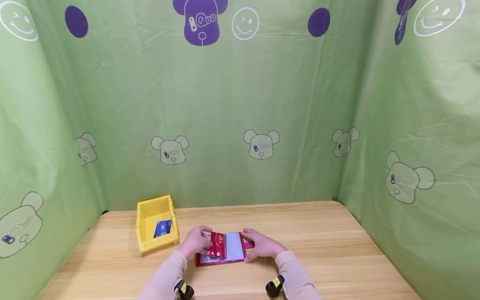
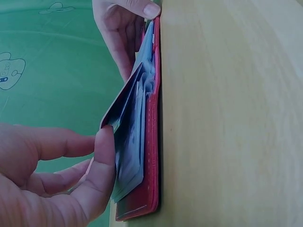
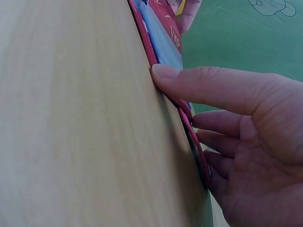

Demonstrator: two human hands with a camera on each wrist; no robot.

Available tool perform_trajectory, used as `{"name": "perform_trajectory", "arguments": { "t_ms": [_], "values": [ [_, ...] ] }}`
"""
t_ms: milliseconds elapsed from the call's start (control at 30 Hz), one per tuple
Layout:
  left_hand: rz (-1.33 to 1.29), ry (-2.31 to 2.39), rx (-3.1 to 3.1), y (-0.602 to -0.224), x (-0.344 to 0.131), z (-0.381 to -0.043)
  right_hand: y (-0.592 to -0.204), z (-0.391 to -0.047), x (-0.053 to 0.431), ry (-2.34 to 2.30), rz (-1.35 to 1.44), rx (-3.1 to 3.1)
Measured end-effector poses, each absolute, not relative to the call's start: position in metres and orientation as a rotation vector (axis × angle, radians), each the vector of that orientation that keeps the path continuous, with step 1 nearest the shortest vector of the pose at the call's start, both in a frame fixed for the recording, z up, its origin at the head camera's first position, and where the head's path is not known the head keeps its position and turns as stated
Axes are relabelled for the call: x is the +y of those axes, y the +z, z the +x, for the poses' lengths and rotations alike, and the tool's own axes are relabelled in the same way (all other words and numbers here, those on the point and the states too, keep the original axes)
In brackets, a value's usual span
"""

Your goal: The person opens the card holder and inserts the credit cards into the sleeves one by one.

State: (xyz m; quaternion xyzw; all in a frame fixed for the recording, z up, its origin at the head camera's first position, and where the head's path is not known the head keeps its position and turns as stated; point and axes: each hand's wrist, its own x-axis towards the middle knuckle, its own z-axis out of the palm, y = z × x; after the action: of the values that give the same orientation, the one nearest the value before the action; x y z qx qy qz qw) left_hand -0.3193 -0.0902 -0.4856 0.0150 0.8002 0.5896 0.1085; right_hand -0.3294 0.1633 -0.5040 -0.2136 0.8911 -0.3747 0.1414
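A red card holder (image 1: 235, 248) with clear plastic sleeves lies open on the table. My left hand (image 1: 196, 241) pinches a red VIP card (image 1: 218, 246) between thumb and fingers over the holder's left half. In the left wrist view the card (image 2: 116, 106) tilts up from the sleeves, its far edge close in among them. My right hand (image 1: 264, 245) grips the holder's right end. Its thumb (image 3: 189, 82) presses the near corner, while the other fingers lie around the strap (image 3: 189, 130) and far side.
A yellow bin (image 1: 157, 243) stands at the table's back left with a blue card (image 1: 163, 228) in it. The wooden table (image 1: 337, 250) extends to both sides. Green printed curtains (image 1: 232, 175) hang behind and beside it.
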Motion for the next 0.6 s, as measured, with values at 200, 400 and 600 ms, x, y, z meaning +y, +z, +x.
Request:
{"name": "perform_trajectory", "arguments": {
  "t_ms": [200, 400, 600],
  "values": [
    [0.035, 1.748, 2.347, -0.486, -0.087, -0.318, -0.504, -0.329, 0.163, -1.075, -0.623, 2.581],
    [0.062, 1.762, 2.339, -0.486, -0.08, -0.316, -0.506, -0.33, 0.163, -1.094, -0.623, 2.57],
    [0.082, 1.78, 2.353, -0.486, -0.073, -0.315, -0.505, -0.331, 0.164, -1.109, -0.601, 2.562]
  ]
}}
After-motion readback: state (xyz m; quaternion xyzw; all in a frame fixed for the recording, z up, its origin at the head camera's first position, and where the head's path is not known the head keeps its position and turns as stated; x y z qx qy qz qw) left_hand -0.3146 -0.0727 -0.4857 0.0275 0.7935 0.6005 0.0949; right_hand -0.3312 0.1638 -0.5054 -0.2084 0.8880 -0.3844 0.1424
